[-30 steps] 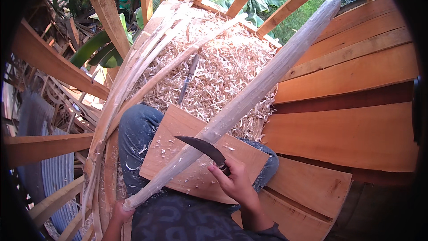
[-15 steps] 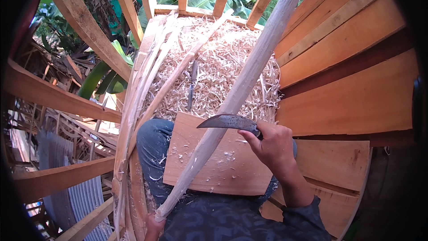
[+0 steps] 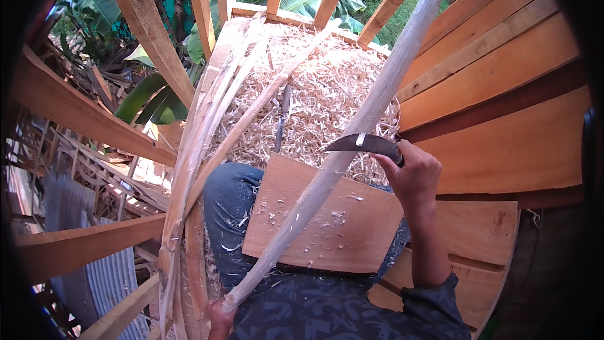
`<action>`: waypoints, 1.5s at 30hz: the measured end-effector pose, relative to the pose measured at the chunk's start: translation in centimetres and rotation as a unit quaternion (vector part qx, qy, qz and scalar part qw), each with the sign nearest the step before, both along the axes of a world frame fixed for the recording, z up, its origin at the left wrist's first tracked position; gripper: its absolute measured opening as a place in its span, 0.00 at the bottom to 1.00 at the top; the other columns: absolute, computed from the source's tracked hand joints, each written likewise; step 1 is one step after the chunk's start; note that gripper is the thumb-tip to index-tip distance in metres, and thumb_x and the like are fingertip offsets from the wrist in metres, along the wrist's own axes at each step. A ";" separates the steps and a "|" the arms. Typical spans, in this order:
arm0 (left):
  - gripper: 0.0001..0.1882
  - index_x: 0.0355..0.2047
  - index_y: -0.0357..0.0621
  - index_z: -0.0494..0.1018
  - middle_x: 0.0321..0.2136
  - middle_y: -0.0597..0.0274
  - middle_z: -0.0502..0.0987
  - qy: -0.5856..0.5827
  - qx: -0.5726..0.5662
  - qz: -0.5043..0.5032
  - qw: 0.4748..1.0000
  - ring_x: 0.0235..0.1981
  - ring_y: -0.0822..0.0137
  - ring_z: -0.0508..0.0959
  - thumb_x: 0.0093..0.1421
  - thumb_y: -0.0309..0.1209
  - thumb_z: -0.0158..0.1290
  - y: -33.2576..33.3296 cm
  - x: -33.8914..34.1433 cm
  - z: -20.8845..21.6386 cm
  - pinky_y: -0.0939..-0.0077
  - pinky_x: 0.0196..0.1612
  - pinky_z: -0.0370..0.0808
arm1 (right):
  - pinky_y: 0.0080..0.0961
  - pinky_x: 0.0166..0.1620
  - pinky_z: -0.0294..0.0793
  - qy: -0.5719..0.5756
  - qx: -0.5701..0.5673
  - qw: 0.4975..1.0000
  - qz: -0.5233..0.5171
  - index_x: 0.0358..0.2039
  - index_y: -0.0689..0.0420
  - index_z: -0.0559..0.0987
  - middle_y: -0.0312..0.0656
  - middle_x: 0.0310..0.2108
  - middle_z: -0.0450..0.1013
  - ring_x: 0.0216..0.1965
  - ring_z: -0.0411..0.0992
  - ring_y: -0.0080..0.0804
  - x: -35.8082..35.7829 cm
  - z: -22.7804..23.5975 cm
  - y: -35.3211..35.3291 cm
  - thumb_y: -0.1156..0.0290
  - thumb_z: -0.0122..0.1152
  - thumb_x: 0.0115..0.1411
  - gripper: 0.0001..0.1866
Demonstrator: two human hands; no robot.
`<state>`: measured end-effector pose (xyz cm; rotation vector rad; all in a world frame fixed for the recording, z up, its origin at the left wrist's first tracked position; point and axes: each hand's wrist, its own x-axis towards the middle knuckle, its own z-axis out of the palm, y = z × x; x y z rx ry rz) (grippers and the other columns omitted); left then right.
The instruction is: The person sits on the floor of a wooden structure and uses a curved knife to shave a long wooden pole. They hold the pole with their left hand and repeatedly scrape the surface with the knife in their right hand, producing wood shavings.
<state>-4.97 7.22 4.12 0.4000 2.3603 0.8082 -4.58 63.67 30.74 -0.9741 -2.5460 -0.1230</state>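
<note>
A long pale wooden pole [image 3: 311, 198] slants from my lap up to the far right. Its near end is in my left hand [image 3: 220, 316], whose fingers close around it, partly cut off by the lower view edge. My right hand [image 3: 415, 170] grips the handle of a curved knife [image 3: 377, 145]. The dark blade lies across the pole about midway, and a small pale chip [image 3: 360, 139] shows on it. Under the pole, a flat wooden board [image 3: 340, 239] rests over my thighs, with bits of shaving on it.
Curly wood shavings [image 3: 314, 82] heap up beyond my knees, with a dark narrow tool [image 3: 282, 119] lying among them. Long thin wood strips [image 3: 195, 145] lean at the left. Wooden slats [image 3: 94, 110] and broad planks [image 3: 509, 151] surround me. Corrugated metal sheet [image 3: 119, 271] shows outside.
My right hand and the knife have moved farther up the pole, away from me. A pale chip now shows on the blade. The whole view has shifted slightly.
</note>
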 end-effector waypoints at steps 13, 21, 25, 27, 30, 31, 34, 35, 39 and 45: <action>0.22 0.30 0.41 0.77 0.25 0.48 0.75 0.106 -0.017 0.034 0.994 0.34 0.46 0.72 0.36 0.40 0.67 -0.5 1.4 -3.1 0.57 0.41 0.67 | 0.32 0.22 0.62 0.136 -0.164 0.973 -0.086 0.16 0.63 0.71 0.46 0.10 0.61 0.14 0.64 0.41 3.0 3.6 1.4 0.47 0.57 0.61 0.30; 0.21 0.29 0.42 0.75 0.24 0.49 0.73 0.110 -0.021 0.030 0.993 0.33 0.46 0.71 0.37 0.40 0.66 -1.6 1.6 -2.9 0.56 0.40 0.67 | 0.32 0.19 0.67 -0.086 -0.073 0.990 0.083 0.17 0.57 0.73 0.43 0.13 0.70 0.15 0.71 0.40 -0.5 0.6 -3.8 0.41 0.64 0.51 0.28; 0.21 0.28 0.42 0.74 0.23 0.50 0.72 0.113 -0.025 0.040 0.992 0.32 0.47 0.70 0.37 0.41 0.66 -2.0 2.0 -2.8 0.56 0.39 0.66 | 0.33 0.19 0.67 0.006 -0.051 0.998 -0.030 0.16 0.57 0.73 0.43 0.13 0.70 0.15 0.71 0.41 -1.3 1.8 0.4 0.40 0.63 0.51 0.29; 0.21 0.28 0.43 0.74 0.23 0.50 0.71 0.115 -0.023 0.039 0.992 0.32 0.47 0.70 0.37 0.41 0.66 -1.9 2.0 -3.0 0.56 0.39 0.66 | 0.35 0.21 0.69 -0.037 0.018 0.997 -0.067 0.17 0.58 0.74 0.47 0.14 0.70 0.18 0.72 0.45 -1.3 2.1 2.4 0.38 0.59 0.54 0.31; 0.20 0.27 0.43 0.73 0.23 0.51 0.71 0.120 -0.020 0.045 0.992 0.32 0.47 0.70 0.38 0.41 0.66 -1.7 2.4 -3.2 0.56 0.38 0.66 | 0.37 0.24 0.67 0.047 -0.014 0.980 -0.193 0.16 0.62 0.73 0.49 0.12 0.66 0.19 0.69 0.49 -1.3 4.5 7.7 0.37 0.51 0.59 0.35; 0.20 0.27 0.43 0.73 0.22 0.51 0.71 0.119 -0.015 0.040 0.992 0.31 0.47 0.69 0.38 0.41 0.66 -1.5 2.4 -3.3 0.56 0.38 0.66 | 0.37 0.24 0.65 0.059 -0.044 0.964 -0.257 0.16 0.63 0.71 0.49 0.11 0.63 0.17 0.67 0.47 -0.1 6.4 9.7 0.38 0.49 0.61 0.37; 0.20 0.26 0.43 0.72 0.22 0.51 0.70 0.130 -0.010 0.037 0.991 0.31 0.47 0.69 0.38 0.41 0.66 -1.2 2.2 -3.7 0.56 0.38 0.66 | 0.37 0.23 0.60 0.118 -0.050 0.962 -0.239 0.15 0.65 0.67 0.43 0.10 0.57 0.14 0.58 0.37 3.2 7.3 10.7 0.40 0.47 0.63 0.37; 0.20 0.26 0.44 0.72 0.22 0.51 0.70 0.136 -0.014 0.040 0.990 0.31 0.47 0.69 0.38 0.41 0.66 -1.2 2.2 -3.6 0.56 0.37 0.66 | 0.36 0.23 0.58 0.112 -0.057 0.970 -0.208 0.15 0.65 0.66 0.42 0.10 0.55 0.15 0.55 0.34 3.4 6.6 9.2 0.41 0.47 0.64 0.36; 0.20 0.25 0.44 0.71 0.21 0.52 0.69 0.142 -0.024 0.045 0.989 0.30 0.47 0.68 0.39 0.42 0.66 -1.2 2.5 -3.8 0.55 0.37 0.65 | 0.34 0.19 0.60 0.056 -0.126 0.989 -0.059 0.16 0.61 0.70 0.45 0.10 0.61 0.12 0.63 0.38 1.2 3.0 -1.6 0.47 0.58 0.60 0.29; 0.20 0.24 0.45 0.69 0.20 0.53 0.67 0.136 -0.031 0.039 0.990 0.30 0.48 0.68 0.39 0.42 0.66 -2.2 2.9 -3.3 0.55 0.36 0.65 | 0.32 0.19 0.66 -0.126 -0.017 0.989 0.074 0.16 0.54 0.70 0.40 0.11 0.66 0.14 0.69 0.40 -1.1 1.1 -3.6 0.42 0.63 0.52 0.28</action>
